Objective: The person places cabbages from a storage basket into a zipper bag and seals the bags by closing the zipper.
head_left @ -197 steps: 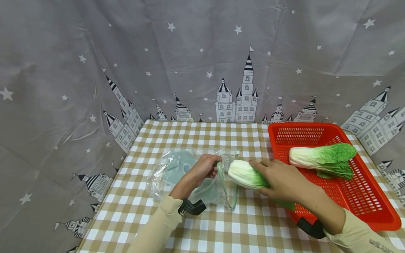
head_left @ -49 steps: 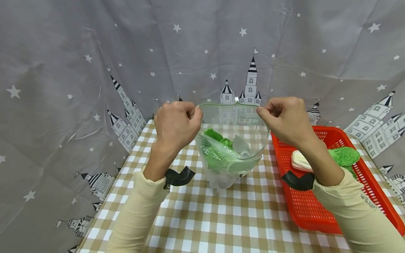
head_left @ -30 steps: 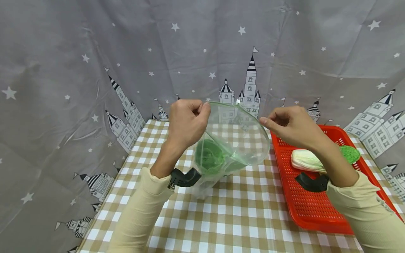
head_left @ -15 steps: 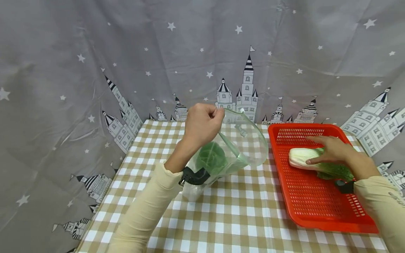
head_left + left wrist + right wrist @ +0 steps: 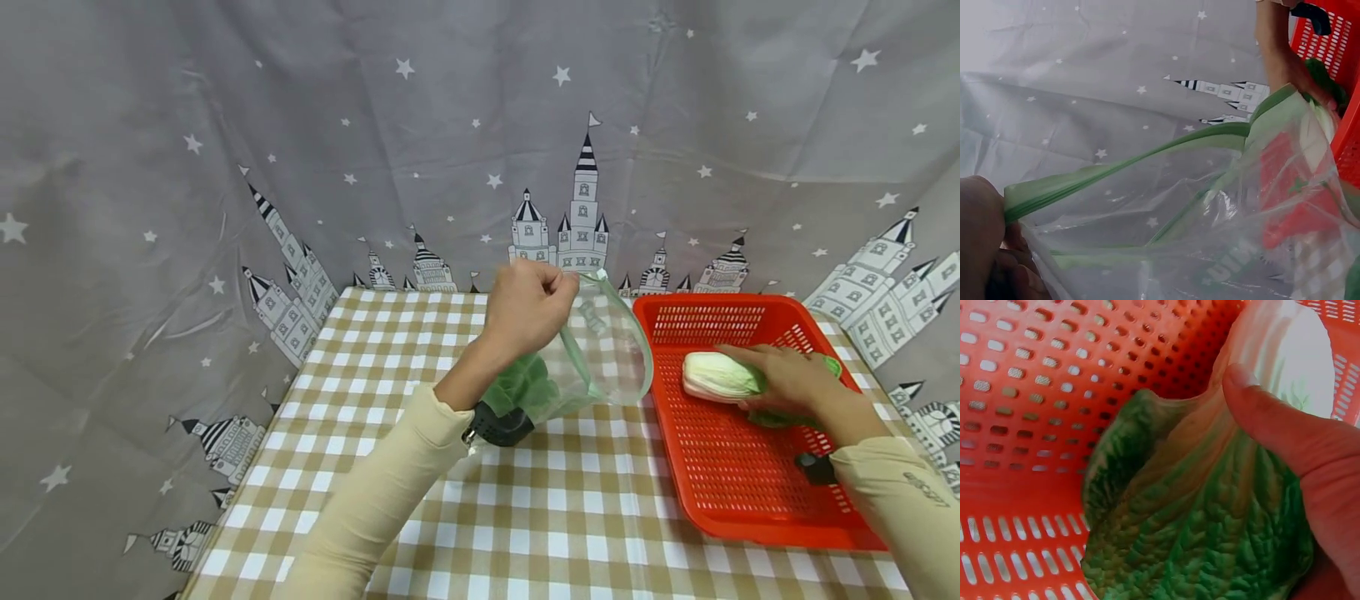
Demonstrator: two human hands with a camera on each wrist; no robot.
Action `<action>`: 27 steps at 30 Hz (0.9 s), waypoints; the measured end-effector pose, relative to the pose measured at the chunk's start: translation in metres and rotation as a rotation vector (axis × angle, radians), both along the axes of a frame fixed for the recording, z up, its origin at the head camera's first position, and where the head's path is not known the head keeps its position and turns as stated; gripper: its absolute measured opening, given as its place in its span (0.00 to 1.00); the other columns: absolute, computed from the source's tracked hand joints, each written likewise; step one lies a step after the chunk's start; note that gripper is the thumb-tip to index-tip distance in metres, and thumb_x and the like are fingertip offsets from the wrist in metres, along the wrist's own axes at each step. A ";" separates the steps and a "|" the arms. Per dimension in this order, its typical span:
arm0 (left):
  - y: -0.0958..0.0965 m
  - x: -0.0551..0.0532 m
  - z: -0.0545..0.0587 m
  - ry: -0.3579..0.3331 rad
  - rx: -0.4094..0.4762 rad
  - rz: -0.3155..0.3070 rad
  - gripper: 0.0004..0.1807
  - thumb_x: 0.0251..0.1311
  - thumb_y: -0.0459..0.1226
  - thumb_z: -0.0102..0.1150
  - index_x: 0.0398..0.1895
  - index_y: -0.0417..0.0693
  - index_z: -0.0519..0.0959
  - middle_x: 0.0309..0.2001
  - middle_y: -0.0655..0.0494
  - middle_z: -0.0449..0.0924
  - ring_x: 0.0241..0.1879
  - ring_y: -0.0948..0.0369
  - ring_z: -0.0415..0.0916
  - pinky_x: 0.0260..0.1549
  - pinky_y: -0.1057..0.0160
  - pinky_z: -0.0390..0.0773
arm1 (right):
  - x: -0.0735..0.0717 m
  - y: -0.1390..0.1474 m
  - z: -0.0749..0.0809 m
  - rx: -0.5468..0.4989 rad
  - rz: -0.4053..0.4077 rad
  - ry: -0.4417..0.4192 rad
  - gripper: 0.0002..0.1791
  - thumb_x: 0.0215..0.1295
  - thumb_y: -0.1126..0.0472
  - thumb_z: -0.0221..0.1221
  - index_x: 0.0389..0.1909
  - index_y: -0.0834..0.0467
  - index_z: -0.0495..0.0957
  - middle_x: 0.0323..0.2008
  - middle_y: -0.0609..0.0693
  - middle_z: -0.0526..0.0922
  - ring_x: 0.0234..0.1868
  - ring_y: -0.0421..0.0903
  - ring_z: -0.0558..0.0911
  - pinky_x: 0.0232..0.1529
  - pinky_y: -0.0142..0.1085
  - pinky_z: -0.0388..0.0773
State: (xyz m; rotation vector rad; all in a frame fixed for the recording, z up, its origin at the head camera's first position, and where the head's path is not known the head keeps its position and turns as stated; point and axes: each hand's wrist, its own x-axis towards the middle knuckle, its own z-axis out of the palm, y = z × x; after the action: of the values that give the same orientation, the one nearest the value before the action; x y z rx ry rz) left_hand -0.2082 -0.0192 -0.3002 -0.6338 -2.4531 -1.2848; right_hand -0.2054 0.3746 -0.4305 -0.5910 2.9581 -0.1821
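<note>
My left hand (image 5: 528, 308) pinches the green-edged rim of a clear plastic zip bag (image 5: 622, 354), lifted over the table with its mouth gaping toward the right. Inside the bag, partly behind the left wrist, shows the green leafy part of a napa cabbage (image 5: 520, 387). In the red basket my right hand (image 5: 797, 382) grips a second napa cabbage (image 5: 716, 377), its white base pointing left. The right wrist view has the thumb (image 5: 1272, 425) lying across this cabbage's pale stalk (image 5: 1275, 347), above the crinkled leaves; the other fingers are mostly hidden there.
The red perforated basket (image 5: 738, 500) stands on the right of a brown-and-white checked tablecloth (image 5: 517, 517). A grey curtain (image 5: 442, 108) with castles and stars hangs behind the table. Black wrist mounts (image 5: 501, 427) sit under both forearms.
The second cabbage was first carried into the bag, whose rim both hands then spread. My right hand has since let go and moved right onto the basket's cabbage; the left has shifted right with the bag.
</note>
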 end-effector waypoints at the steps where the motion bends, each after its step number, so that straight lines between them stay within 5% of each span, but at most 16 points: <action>1: 0.002 -0.001 -0.001 -0.005 0.003 -0.005 0.26 0.62 0.39 0.53 0.04 0.52 0.64 0.06 0.61 0.61 0.12 0.64 0.61 0.11 0.68 0.54 | 0.000 0.000 0.001 -0.009 -0.001 0.002 0.50 0.43 0.48 0.76 0.69 0.53 0.65 0.50 0.68 0.76 0.43 0.68 0.78 0.31 0.61 0.72; 6: 0.013 -0.003 -0.007 -0.036 0.016 -0.031 0.26 0.62 0.40 0.53 0.03 0.52 0.63 0.06 0.61 0.59 0.12 0.64 0.60 0.10 0.68 0.52 | 0.005 -0.006 0.021 -0.082 0.016 0.038 0.48 0.43 0.48 0.77 0.67 0.54 0.68 0.42 0.59 0.79 0.36 0.56 0.78 0.31 0.52 0.74; 17: 0.032 -0.003 -0.013 -0.078 -0.006 -0.062 0.28 0.64 0.41 0.54 0.04 0.51 0.63 0.06 0.62 0.58 0.10 0.67 0.56 0.10 0.70 0.50 | 0.034 -0.038 0.117 -0.057 0.047 0.173 0.48 0.43 0.44 0.77 0.68 0.48 0.68 0.43 0.52 0.80 0.37 0.52 0.78 0.33 0.51 0.74; 22: 0.037 0.000 -0.014 -0.088 -0.013 -0.070 0.28 0.64 0.40 0.55 0.04 0.52 0.63 0.06 0.63 0.59 0.09 0.67 0.57 0.10 0.70 0.51 | 0.045 -0.067 0.135 -0.094 0.161 0.215 0.44 0.43 0.42 0.76 0.64 0.49 0.73 0.46 0.50 0.80 0.38 0.47 0.78 0.33 0.46 0.73; 27: 0.039 0.002 -0.013 -0.089 -0.043 -0.067 0.27 0.64 0.40 0.54 0.05 0.53 0.63 0.06 0.62 0.59 0.10 0.67 0.58 0.09 0.70 0.51 | 0.048 -0.103 0.146 -0.067 0.173 0.164 0.41 0.45 0.41 0.75 0.63 0.47 0.75 0.46 0.51 0.76 0.34 0.44 0.75 0.29 0.40 0.71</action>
State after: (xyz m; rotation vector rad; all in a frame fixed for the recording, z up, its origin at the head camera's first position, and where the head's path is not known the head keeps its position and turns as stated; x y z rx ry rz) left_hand -0.2064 0.0198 -0.3137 -0.6895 -2.5579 -1.3149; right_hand -0.1577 0.2719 -0.2845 -0.9086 3.0452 -0.2263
